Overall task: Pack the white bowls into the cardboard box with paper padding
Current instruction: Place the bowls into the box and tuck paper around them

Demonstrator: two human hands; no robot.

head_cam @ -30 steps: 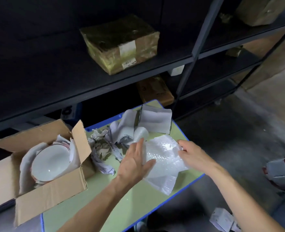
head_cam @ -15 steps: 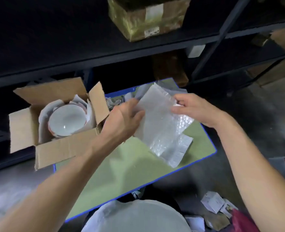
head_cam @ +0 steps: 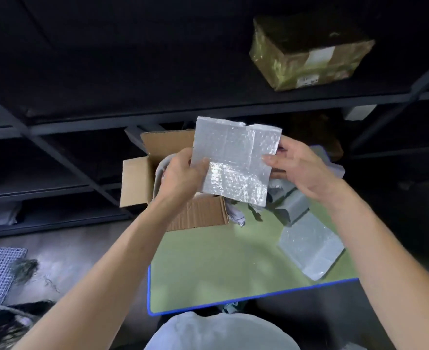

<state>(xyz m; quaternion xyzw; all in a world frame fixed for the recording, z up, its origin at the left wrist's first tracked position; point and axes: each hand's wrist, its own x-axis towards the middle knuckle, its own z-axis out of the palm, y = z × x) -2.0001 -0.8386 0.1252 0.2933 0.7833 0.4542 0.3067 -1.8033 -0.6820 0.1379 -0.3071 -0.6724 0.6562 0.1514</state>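
Holding bubble wrap sheet (head_cam: 235,162) up flat, translucent, creased | left hand (head_cam: 183,173) pinched left edge, right hand (head_cam: 299,168) gripped right edge | sheet was above open cardboard box (head_cam: 195,213) on green tabletop (head_cam: 216,269) | bowls hidden.

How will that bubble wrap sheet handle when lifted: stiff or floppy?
Likely floppy: the bubble wrap sheet shows fold creases and is held at both side edges by the left hand and right hand. Probably very light. Its glossy film may be slippery.
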